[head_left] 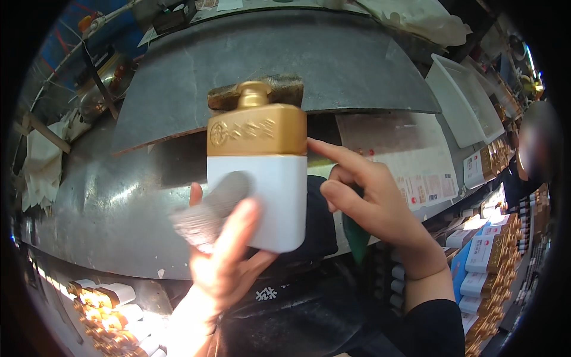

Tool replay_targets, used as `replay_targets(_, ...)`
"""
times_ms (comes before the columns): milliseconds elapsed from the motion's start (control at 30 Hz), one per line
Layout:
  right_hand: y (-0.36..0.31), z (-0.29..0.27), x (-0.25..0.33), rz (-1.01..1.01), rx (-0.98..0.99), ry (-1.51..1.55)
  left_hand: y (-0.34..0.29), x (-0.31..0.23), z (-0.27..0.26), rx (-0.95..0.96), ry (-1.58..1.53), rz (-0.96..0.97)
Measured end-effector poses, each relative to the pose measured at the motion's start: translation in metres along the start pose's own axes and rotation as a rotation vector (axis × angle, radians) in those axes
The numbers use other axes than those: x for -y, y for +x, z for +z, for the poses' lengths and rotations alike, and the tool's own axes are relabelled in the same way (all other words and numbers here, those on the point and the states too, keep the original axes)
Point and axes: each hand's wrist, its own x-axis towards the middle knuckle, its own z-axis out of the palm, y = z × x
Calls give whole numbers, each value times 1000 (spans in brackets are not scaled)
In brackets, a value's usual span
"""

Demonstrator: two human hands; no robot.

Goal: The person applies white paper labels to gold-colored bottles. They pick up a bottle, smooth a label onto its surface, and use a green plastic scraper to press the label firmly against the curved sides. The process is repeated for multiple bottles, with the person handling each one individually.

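A squarish bottle (276, 199) with a white body and a gold embossed shoulder and neck stands upright in front of me. My left hand (223, 268) grips its lower left side, fingers wrapped round it and blurred by motion. Some grey cloth-like material (205, 220) lies along this hand, over the bottle's front; whether it covers a finger I cannot tell. My right hand (375, 196) touches the gold shoulder's right edge with a stretched index finger. Its other fingers are curled, and a dark green piece (355, 238) shows in and below the palm.
Behind the bottle, a worn brown block (285, 92) lies on a raised grey board (333, 59). Printed sheets (410, 160) lie on the table to the right, near a white plastic bin (464, 101). Similar bottles (479, 256) are stacked at lower right, with more bottles (113, 297) at lower left.
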Motion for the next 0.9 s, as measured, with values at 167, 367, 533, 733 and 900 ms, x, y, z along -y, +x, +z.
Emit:
replay_targets(167, 5, 2, -18, -94, -57, -252, 1, 4, 18, 85, 79, -339)
replay_targets(367, -1, 13, -14, -249, -218, -353, 3, -11, 25, 13, -16, -456)
replay_targets(533, -15, 16, -16, -470, -140, -203, -15, -23, -13, 66, -746, -248)
replay_targets(733, -23, 35, -9, -554, 263, 231, 8, -22, -22, 534, -1052, -92)
replay_targets(900, -38, 24, -14, -613, 143, 59, 21, -40, -8, 819, -1083, -107)
